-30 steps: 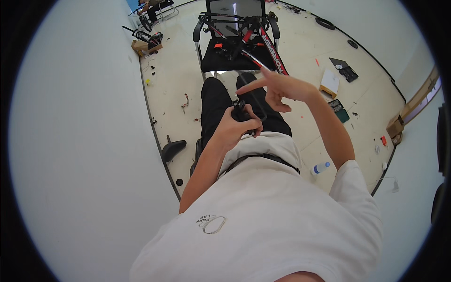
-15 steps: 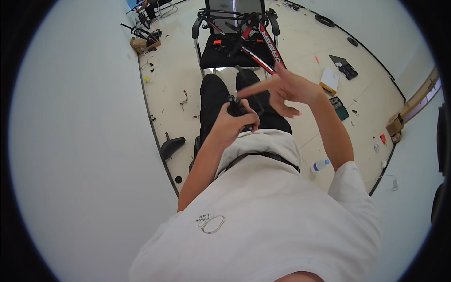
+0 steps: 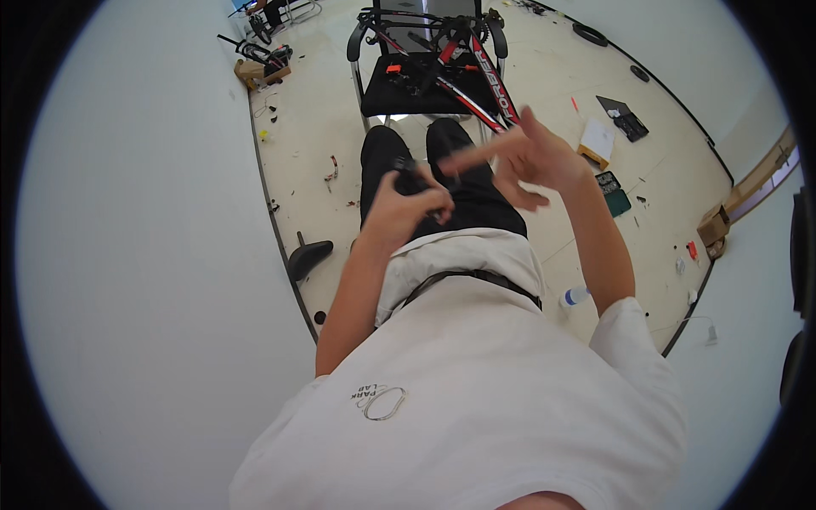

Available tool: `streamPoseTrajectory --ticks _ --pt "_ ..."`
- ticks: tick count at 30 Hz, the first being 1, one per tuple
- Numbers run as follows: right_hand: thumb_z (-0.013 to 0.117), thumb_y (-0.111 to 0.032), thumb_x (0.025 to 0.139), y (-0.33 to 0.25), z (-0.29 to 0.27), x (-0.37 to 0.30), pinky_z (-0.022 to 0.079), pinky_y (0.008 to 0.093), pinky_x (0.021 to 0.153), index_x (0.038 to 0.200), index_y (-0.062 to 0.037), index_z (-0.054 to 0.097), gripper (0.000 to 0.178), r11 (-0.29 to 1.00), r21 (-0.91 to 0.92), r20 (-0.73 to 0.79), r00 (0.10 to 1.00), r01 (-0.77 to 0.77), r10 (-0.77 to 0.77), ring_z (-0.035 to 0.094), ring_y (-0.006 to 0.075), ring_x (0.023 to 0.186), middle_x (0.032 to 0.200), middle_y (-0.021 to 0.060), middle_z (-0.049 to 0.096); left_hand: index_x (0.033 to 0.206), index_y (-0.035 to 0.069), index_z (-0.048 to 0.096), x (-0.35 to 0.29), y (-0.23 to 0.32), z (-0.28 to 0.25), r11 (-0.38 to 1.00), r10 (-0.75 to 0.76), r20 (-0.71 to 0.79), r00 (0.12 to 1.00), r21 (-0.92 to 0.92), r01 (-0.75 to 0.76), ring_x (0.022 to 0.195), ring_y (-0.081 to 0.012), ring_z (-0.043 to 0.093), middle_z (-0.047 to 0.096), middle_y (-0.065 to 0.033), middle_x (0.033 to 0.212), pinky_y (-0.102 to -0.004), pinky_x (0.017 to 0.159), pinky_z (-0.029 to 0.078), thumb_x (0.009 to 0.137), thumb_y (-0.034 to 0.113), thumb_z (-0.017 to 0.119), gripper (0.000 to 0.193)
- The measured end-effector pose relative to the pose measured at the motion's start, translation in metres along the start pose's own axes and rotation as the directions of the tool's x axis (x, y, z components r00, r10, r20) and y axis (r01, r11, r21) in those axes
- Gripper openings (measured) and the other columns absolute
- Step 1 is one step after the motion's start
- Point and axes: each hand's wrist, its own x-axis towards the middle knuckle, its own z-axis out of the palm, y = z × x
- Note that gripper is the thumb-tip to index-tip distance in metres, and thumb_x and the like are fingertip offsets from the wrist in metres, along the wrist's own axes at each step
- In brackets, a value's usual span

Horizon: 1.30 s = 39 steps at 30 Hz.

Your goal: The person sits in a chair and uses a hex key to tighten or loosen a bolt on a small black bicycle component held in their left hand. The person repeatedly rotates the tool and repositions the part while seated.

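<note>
Over my lap, my left hand [image 3: 401, 206] is closed round a small black part [image 3: 410, 178], smeared by motion, whose exact kind I cannot make out. My right hand [image 3: 544, 161] is raised just to the right of it, index finger stretched toward the part, thumb up and the other fingers loosely bent. Nothing shows in its grasp. A faint dark blur lies by the index fingertip; whether the finger touches it is unclear. Beyond my knees, a red and black bicycle frame [image 3: 496, 88] lies across a black armchair [image 3: 397, 104].
To the right on the floor are an open black tool case [image 3: 630, 127], a green-lined case [image 3: 618, 202], a white and yellow box [image 3: 597, 140] and a water bottle [image 3: 575, 296]. A bicycle saddle [image 3: 309, 258] lies by the left wall. Tyres [image 3: 590, 34] rest far right.
My left hand has shifted left and slightly nearer to me with the black part. My right hand has moved slightly right, so the gap between the hands is wider.
</note>
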Motion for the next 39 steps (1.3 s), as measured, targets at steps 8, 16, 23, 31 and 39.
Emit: streamPoseTrajectory --ticks 8,16,23,31,39 --pt "0.013 -0.064 0.096 0.049 0.000 -0.002 0.036 0.0223 0.036 0.118 -0.0049 0.065 0.081 0.830 -0.173 -0.281 0.834 -0.531 0.475 0.045 0.0092 0.035 0.048 0.0046 0.052 0.076 0.002 0.051 -0.001 0.010 -0.006 0.973 0.031 0.095 0.995 -0.229 -0.009 0.060 -0.0216 0.059 0.060 -0.0121 0.071 -0.0323 0.054 0.047 0.078 -0.002 0.063 0.013" --pt "0.012 -0.070 0.093 0.012 0.016 -0.006 0.041 0.0198 0.038 0.135 -0.0020 0.050 0.088 0.990 -0.125 -0.064 0.997 -0.058 0.051 0.051 0.0106 0.037 0.053 0.0078 0.057 0.075 -0.002 0.054 -0.004 -0.005 0.010 0.999 -0.020 0.169 0.985 -0.028 0.025 0.060 -0.0196 0.061 0.062 -0.0134 0.068 -0.0310 0.057 0.049 0.074 -0.005 0.067 0.013" --pt "0.022 -0.056 0.098 0.045 0.013 -0.022 0.038 0.0206 0.039 0.133 -0.0042 0.054 0.070 0.923 -0.158 0.008 0.934 -0.351 0.357 0.045 0.0092 0.036 0.051 0.0059 0.056 0.077 0.002 0.053 0.005 0.014 -0.007 0.986 0.016 0.093 0.996 -0.165 -0.001 0.062 -0.0197 0.061 0.061 -0.0101 0.072 -0.0324 0.054 0.047 0.077 -0.002 0.066 0.013" --pt "0.024 -0.056 0.099 0.013 0.004 -0.002 0.037 0.0215 0.037 0.135 -0.0048 0.051 0.069 0.878 -0.359 -0.292 0.932 -0.316 0.216 0.045 0.0090 0.035 0.053 0.0056 0.057 0.076 -0.002 0.054 -0.008 0.003 0.025 0.992 -0.055 0.222 0.973 -0.097 0.078 0.058 -0.0197 0.058 0.059 -0.0118 0.067 -0.0311 0.053 0.046 0.075 -0.005 0.067 0.014" --pt "0.041 -0.061 0.091 0.013 0.022 -0.032 0.038 0.0208 0.036 0.138 0.0077 0.042 0.083 0.996 -0.035 0.256 0.964 0.080 -0.069 0.047 0.0089 0.035 0.057 0.0094 0.061 0.074 0.002 0.053 -0.002 0.003 0.002 0.991 -0.022 0.064 0.998 -0.129 0.030 0.059 -0.0198 0.059 0.060 -0.0116 0.069 -0.0313 0.053 0.047 0.077 -0.004 0.065 0.014"
